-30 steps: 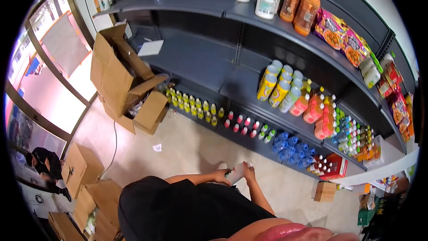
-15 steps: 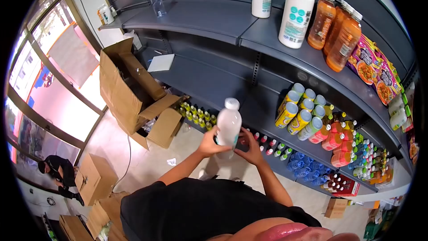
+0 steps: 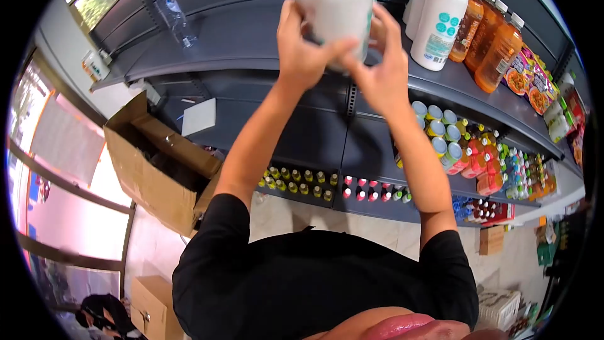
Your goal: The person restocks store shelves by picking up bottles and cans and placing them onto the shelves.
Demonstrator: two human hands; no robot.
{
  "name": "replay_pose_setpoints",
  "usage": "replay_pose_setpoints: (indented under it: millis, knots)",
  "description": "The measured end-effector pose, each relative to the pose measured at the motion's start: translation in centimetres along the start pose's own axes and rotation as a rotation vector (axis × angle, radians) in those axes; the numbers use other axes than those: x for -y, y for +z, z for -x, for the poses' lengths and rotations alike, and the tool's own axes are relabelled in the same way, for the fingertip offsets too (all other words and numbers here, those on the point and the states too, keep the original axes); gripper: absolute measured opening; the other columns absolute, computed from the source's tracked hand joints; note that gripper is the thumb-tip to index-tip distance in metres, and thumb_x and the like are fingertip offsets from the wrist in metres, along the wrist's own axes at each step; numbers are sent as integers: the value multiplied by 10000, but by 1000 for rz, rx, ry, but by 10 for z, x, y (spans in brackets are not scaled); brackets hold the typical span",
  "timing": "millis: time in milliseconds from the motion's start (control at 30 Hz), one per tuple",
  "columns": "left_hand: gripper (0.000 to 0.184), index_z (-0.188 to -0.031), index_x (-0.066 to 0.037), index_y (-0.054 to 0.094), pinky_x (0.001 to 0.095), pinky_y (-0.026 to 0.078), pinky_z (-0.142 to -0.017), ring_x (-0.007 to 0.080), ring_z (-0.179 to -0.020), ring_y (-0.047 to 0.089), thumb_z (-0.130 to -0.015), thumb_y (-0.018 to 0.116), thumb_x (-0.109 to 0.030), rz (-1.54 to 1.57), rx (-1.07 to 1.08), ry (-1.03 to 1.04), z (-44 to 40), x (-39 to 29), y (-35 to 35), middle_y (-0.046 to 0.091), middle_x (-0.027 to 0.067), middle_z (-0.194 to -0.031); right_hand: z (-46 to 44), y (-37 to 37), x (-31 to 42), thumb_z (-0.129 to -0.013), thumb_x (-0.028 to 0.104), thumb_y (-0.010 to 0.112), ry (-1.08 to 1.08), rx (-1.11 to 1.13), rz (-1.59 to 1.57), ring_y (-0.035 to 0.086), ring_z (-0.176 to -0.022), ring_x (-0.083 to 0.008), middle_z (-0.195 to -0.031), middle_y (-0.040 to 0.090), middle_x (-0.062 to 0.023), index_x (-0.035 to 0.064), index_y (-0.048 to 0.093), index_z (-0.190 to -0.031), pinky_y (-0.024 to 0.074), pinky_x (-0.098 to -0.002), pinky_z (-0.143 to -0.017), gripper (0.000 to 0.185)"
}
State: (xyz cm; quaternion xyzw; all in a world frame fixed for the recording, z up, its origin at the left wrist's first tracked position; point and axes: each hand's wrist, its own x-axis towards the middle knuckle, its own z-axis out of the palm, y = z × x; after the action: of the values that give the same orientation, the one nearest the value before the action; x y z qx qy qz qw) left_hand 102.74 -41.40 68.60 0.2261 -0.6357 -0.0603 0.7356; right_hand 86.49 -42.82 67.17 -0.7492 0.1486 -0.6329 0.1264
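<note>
A large white plastic bottle [image 3: 343, 9] is raised at the upper shelf, its top cut off by the edge of the view. My left hand [image 3: 307, 50] is wrapped round its left side. On the other side, my right hand [image 3: 384, 63] grips its lower right part, and the two thumbs nearly meet in front. More white bottles with teal dots [image 3: 440, 22] stand upright on the shelf to the right of my right hand. Part of another white bottle shows just behind the held one.
Orange drink bottles [image 3: 500, 53] and purple snack packs [image 3: 531, 82] line the upper shelf's right. A clear bottle [image 3: 176, 19] stands at its left. Below are cans [image 3: 437, 129] and small bottles [image 3: 296, 182]. An open carton [image 3: 151, 170] stands left; a person [image 3: 104, 315] is at lower left.
Both hands have lifted the white bottle from chest level up and forward to the upper shelf. The view has shifted, and the carton and the person now appear lower in it.
</note>
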Motion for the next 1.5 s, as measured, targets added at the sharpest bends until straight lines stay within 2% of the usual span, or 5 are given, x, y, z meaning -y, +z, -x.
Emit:
replay_pose_setpoints:
  millis: [167, 533, 800, 1267, 1500]
  knots:
    - [891, -1348, 42, 605, 369, 526, -805, 237, -935, 624, -710, 903, -504, -336, 198, -68, -58, 79, -4, 595, 105, -1016, -44, 24, -65, -808, 235, 869, 239, -73, 133, 656, -1218, -389, -1311, 647, -282, 123, 354, -1539, 539, -453, -989, 901]
    - [696, -1422, -40, 544, 389, 538, -864, 288, -945, 710, -881, 766, -417, -511, 366, -304, -37, 110, 1, 738, 123, -981, -45, 27, -126, -836, 278, 843, 223, -90, 526, 617, -1160, -480, -1261, 623, -308, 28, 312, -1562, 502, -476, -1007, 934]
    - [385, -1126, -106, 690, 387, 557, -833, 271, -973, 747, -896, 724, -413, -550, 531, -393, -38, 89, -3, 781, 108, -1038, -46, 21, -98, -821, 359, 823, 442, -97, 572, 604, -558, -230, -594, 612, -72, 19, 573, -676, 504, -377, -616, 446]
    - [357, -1158, -162, 742, 440, 543, -916, 331, -1048, 715, -882, 612, -347, -679, 627, -432, -38, 91, -5, 773, 80, -1101, -46, 25, -106, -841, 188, 803, 281, -135, 340, 706, -765, -117, -787, 734, -41, 29, 712, -948, 558, -290, -714, 212]
    - [351, -1168, -192, 742, 409, 544, -918, 274, -1052, 718, -870, 647, -352, -595, 673, -411, -36, 90, -8, 770, 48, -1108, -9, 17, 68, -868, 31, 797, -139, -477, -55, 576, -759, -58, -868, 643, 12, 49, 650, -986, 463, -209, -652, 189]
